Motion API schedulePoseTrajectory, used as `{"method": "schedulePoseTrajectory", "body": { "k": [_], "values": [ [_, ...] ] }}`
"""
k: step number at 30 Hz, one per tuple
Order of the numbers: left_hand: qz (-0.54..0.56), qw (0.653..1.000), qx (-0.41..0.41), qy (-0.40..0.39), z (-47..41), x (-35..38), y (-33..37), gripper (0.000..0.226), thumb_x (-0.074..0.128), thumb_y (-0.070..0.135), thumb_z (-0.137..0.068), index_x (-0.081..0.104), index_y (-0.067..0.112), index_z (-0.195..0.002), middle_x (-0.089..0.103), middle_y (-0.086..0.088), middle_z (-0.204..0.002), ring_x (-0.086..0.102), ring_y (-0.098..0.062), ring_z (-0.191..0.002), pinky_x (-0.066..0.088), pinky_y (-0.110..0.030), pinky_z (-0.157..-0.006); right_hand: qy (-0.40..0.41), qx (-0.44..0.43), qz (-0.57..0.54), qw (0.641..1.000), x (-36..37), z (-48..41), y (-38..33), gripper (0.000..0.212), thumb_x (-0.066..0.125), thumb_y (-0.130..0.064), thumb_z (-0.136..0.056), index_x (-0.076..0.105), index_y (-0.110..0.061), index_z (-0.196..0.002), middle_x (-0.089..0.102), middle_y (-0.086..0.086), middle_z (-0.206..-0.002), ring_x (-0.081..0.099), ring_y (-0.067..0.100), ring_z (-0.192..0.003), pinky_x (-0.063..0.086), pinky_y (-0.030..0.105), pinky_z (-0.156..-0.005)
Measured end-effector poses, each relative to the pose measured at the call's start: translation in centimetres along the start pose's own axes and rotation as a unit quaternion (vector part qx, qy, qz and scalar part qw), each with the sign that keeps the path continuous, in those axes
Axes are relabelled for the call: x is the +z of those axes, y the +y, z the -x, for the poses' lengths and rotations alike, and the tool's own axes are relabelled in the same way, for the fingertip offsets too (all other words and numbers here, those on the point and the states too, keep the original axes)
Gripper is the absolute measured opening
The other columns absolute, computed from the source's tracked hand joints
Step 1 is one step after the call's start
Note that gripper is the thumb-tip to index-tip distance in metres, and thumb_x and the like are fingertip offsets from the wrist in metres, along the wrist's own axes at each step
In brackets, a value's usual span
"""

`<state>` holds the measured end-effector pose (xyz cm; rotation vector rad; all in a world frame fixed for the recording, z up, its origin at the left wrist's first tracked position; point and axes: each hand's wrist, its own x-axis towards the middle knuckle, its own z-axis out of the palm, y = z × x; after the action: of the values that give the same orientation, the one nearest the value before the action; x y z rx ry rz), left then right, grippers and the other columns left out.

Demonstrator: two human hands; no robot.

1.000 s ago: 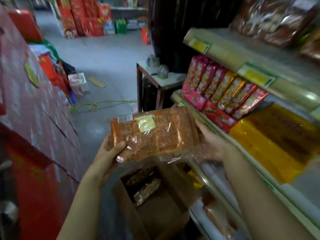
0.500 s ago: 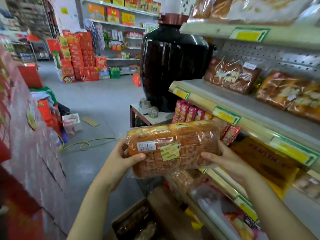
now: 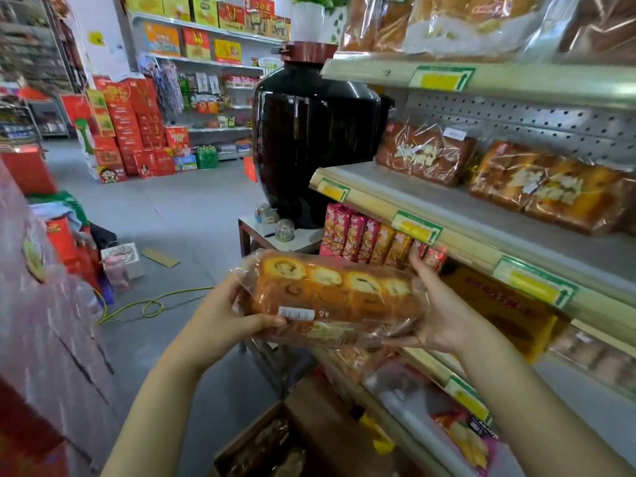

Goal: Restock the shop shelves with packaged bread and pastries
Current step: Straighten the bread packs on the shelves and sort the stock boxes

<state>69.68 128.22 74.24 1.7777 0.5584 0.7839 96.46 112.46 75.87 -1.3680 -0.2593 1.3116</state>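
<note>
Midair, left fingers (image 3: 254, 327) and right fingers (image 3: 418, 266) clasp the bread pack (image 3: 330, 297) below shelf edge (image 3: 468, 246).

On the right of the frame, a grey shelf (image 3: 430, 197) is carrying wrapped bread loaves (image 3: 547, 187) along its back. The floor (image 3: 192, 208) is bearing a cardboard box (image 3: 320, 428) at bottom centre and a yellow cable (image 3: 148, 306) at centre left.

Bare left hand (image 3: 220, 318) and bare right hand (image 3: 444, 315), each on a slim forearm uncovered as far as the lower edge shows
</note>
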Motion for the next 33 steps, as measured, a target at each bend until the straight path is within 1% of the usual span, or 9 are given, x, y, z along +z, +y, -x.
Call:
{"method": "schedulePoseTrajectory", "body": {
  "k": [4, 9, 13, 16, 21, 23, 26, 28, 33],
  "values": [
    [-0.163, 0.984, 0.056, 0.052, -0.2, 0.6, 1.0, 0.09, 0.083, 0.021, -0.073, 0.027, 0.056, -0.134, 0.032, 0.031, -0.142, 0.031, 0.012, -0.132, 0.028, -0.02, -0.109, 0.047, -0.061, -0.055, 0.995, 0.7, -0.5, 1.9, 0.041, 0.058, -0.043, -0.093, 0.064, -0.011, -0.118, 0.075, 0.016, -0.094, 0.072, 0.036, -0.085, 0.059, 0.051, -0.065],
    [-0.157, 0.979, -0.081, 0.097, -0.5, 1.2, -0.4, 0.06, 0.077, 0.034, -0.081, 0.051, 0.027, -0.135, 0.063, 0.016, -0.115, 0.061, -0.01, -0.112, 0.048, -0.03, -0.089, 0.079, -0.139, -0.113, 0.981, 0.0, -0.8, 3.7, 0.02, 0.058, -0.032, -0.094, 0.065, -0.013, -0.098, 0.073, 0.005, -0.068, 0.07, 0.025, -0.069, 0.059, 0.047, -0.065],
    [0.053, 0.988, -0.113, -0.086, 0.2, 0.7, -0.2, 0.053, 0.077, 0.024, -0.084, 0.053, 0.035, -0.13, 0.072, 0.013, -0.115, 0.063, -0.008, -0.116, 0.052, -0.016, -0.088, 0.102, -0.155, -0.144, 0.972, -0.6, -0.6, 4.9, 0.035, 0.068, -0.034, -0.086, 0.067, -0.011, -0.112, 0.077, 0.009, -0.093, 0.069, 0.032, -0.095, 0.054, 0.054, -0.087],
    [0.228, 0.956, -0.159, -0.091, 0.3, 0.1, 0.4, 0.073, 0.066, 0.067, -0.078, 0.049, 0.029, -0.138, 0.063, -0.014, -0.131, 0.069, -0.024, -0.107, 0.052, -0.035, -0.096, 0.079, -0.172, -0.153, 0.97, -0.9, -0.2, 5.5, 0.086, 0.088, -0.041, -0.053, 0.062, -0.01, -0.129, 0.07, 0.016, -0.119, 0.066, 0.038, -0.11, 0.044, 0.064, -0.101],
    [0.288, 0.918, -0.271, -0.029, -0.7, 0.3, 0.8, 0.075, 0.029, 0.08, -0.075, 0.053, 0.022, -0.116, 0.076, -0.01, -0.101, 0.073, -0.032, -0.09, 0.056, -0.053, -0.08, 0.042, -0.204, -0.154, 0.966, -1.5, 0.2, 5.0, 0.053, 0.063, -0.058, -0.073, 0.068, -0.019, -0.107, 0.073, 0.012, -0.104, 0.072, 0.033, -0.09, 0.058, 0.056, -0.07],
    [0.26, 0.917, -0.297, -0.046, -0.5, 0.7, 0.8, 0.067, 0.038, 0.079, -0.076, 0.062, 0.023, -0.105, 0.077, -0.006, -0.091, 0.074, -0.028, -0.083, 0.06, -0.046, -0.066, 0.038, -0.209, -0.13, 0.969, -1.3, 0.4, 4.7, 0.043, 0.058, -0.061, -0.076, 0.066, -0.022, -0.094, 0.075, 0.005, -0.103, 0.072, 0.032, -0.089, 0.057, 0.06, -0.065],
    [0.209, 0.935, -0.285, -0.039, 0.0, 1.0, 0.1, 0.112, 0.08, 0.071, -0.05, 0.037, 0.032, -0.146, 0.062, -0.003, -0.126, 0.068, -0.031, -0.102, 0.06, -0.049, -0.068, 0.022, -0.251, -0.097, 0.963, -0.3, 0.5, 4.8, 0.02, 0.062, -0.037, -0.081, 0.063, -0.022, -0.094, 0.073, -0.004, -0.113, 0.075, 0.022, -0.082, 0.06, 0.041, -0.055],
    [0.209, 0.943, -0.258, -0.024, 0.2, 1.0, -0.8, 0.136, 0.096, 0.053, -0.034, 0.023, 0.042, -0.148, 0.057, 0.004, -0.122, 0.068, -0.031, -0.102, 0.06, -0.051, -0.07, 0.02, -0.277, -0.085, 0.957, 0.1, 0.5, 4.9, 0.035, 0.062, -0.023, -0.083, 0.062, -0.027, -0.118, 0.067, -0.004, -0.126, 0.074, 0.022, -0.09, 0.061, 0.039, -0.058],
    [0.253, 0.946, -0.203, -0.012, 0.2, 0.3, -0.7, 0.114, 0.1, 0.037, -0.031, 0.038, 0.039, -0.127, 0.064, 0.004, -0.113, 0.073, -0.026, -0.092, 0.06, -0.043, -0.064, -0.009, -0.264, -0.058, 0.963, 0.8, 0.4, 4.7, 0.077, 0.069, -0.027, -0.078, 0.038, -0.048, -0.146, 0.06, -0.005, -0.138, 0.068, 0.032, -0.11, 0.059, 0.05, -0.071]
  ]
}}
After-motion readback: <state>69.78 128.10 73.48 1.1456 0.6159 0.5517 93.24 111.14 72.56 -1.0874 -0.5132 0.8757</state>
